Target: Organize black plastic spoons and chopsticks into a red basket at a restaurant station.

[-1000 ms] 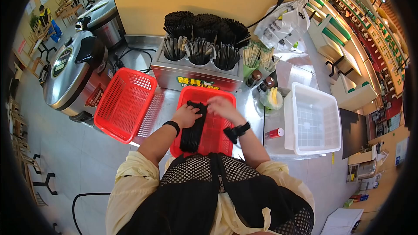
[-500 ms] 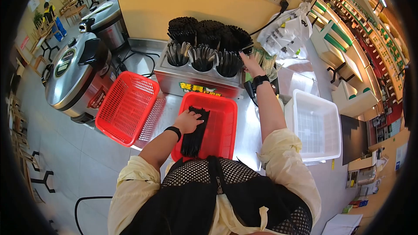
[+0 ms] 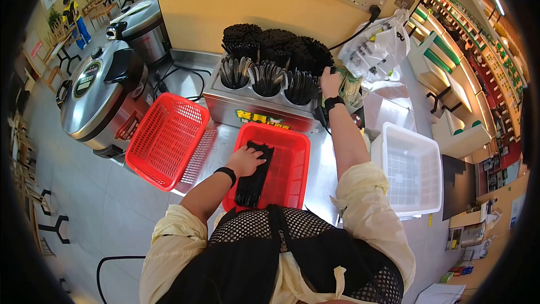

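Observation:
My left hand [image 3: 246, 161] lies over a bundle of black chopsticks [image 3: 254, 183] in the red basket [image 3: 304, 160], fingers spread across the top. At the right end of the steel utensil holder [image 3: 225, 104], my right hand [image 3: 330, 83] touches the side of the upright black chopsticks [image 3: 313, 54]. Its fingers are drawn together and partly hidden, so I cannot make out what is between them. Spoons [image 3: 266, 77] with dark handles fill round cups at the holder's front. Thin wrapped packets [image 3: 351, 87] stand just right of my right hand.
An upright-tilted red basket [image 3: 167, 141] stands at left, beside two steel cookers [image 3: 101, 93]. A white plastic bin [image 3: 410, 169] sits at right. A plastic bag [image 3: 377, 50] and a black cable lie behind the holder. Far off, a person [image 3: 75, 19] stands among tables.
My right hand has shifted slightly, its fingers now drawn in against the upright chopsticks instead of stretched out. My left hand stays on the chopstick bundle. The view has tilted a little.

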The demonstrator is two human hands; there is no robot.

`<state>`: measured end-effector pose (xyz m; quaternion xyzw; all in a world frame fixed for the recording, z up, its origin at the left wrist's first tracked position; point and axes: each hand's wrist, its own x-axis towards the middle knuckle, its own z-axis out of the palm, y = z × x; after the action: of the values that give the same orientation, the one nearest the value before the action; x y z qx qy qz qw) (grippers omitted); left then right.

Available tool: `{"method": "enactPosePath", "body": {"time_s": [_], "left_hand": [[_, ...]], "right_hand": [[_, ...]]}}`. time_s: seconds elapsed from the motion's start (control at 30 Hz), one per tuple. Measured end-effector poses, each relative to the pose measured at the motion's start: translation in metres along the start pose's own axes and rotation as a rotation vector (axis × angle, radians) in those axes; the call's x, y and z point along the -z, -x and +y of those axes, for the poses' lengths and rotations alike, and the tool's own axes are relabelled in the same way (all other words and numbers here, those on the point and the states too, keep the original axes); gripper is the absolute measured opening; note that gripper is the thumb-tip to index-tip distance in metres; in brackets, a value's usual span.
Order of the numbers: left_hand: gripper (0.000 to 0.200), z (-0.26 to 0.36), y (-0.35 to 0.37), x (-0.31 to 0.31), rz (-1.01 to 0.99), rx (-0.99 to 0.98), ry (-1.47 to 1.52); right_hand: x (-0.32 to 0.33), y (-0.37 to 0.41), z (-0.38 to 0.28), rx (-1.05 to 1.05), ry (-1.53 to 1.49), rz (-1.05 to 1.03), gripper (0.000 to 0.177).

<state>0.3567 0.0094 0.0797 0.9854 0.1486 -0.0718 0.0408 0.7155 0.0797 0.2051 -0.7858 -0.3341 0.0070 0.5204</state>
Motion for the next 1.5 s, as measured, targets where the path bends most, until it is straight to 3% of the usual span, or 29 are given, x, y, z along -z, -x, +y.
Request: {"method": "enactPosePath", "body": {"time_s": [0.13,0.37,0.43,0.5,0.57,0.73,0.83,0.9,1.03,1.1,1.17,1.33,1.5], "left_hand": [[0.040,0.000,-0.001,-0.001,-0.009,0.002,-0.008],[0.041,0.001,0.000,0.000,-0.019,0.001,-0.028],[0.041,0.001,-0.001,-0.001,-0.014,0.000,-0.033],[0.041,0.000,-0.001,-0.001,-0.009,-0.002,-0.040],[0.040,0.000,-0.001,-0.002,-0.004,0.005,-0.032],[0.039,0.000,-0.001,-0.004,0.022,-0.004,-0.040],[0.039,0.001,0.000,-0.002,0.024,-0.005,-0.044],[0.039,0.001,0.000,-0.001,0.021,-0.010,-0.045],[0.040,0.001,-0.001,-0.003,0.033,-0.013,-0.053],[0.040,0.001,0.000,-0.003,0.033,-0.015,-0.055],[0.039,0.002,0.000,-0.002,0.015,0.001,-0.039],[0.039,0.003,0.000,0.002,0.011,0.008,-0.031],[0.039,0.001,0.000,-0.001,0.020,0.008,-0.023]], "right_hand": [[0.013,0.011,-0.008,0.149,-0.122,0.205,0.036],[0.050,0.004,0.003,0.121,-0.326,0.108,0.031],[0.067,0.005,-0.002,0.166,-0.302,0.185,0.031],[0.094,0.013,-0.011,0.062,-0.255,0.237,0.032],[0.117,0.019,-0.010,0.123,-0.461,0.266,0.031],[0.175,0.067,-0.015,0.047,-0.808,0.398,0.025],[0.190,0.100,-0.003,-0.086,-0.932,0.363,0.025],[0.186,0.114,0.017,-0.188,-0.957,0.283,0.023],[0.156,0.155,0.043,-0.161,-0.493,-0.194,0.021],[0.140,0.175,0.037,-0.338,-0.433,-0.435,0.022],[0.113,0.200,0.030,-0.388,-0.303,-0.594,0.023],[0.060,0.244,0.045,-0.255,-0.203,-0.831,0.027],[0.048,0.248,0.052,-0.369,-0.126,-0.962,0.029]]}}
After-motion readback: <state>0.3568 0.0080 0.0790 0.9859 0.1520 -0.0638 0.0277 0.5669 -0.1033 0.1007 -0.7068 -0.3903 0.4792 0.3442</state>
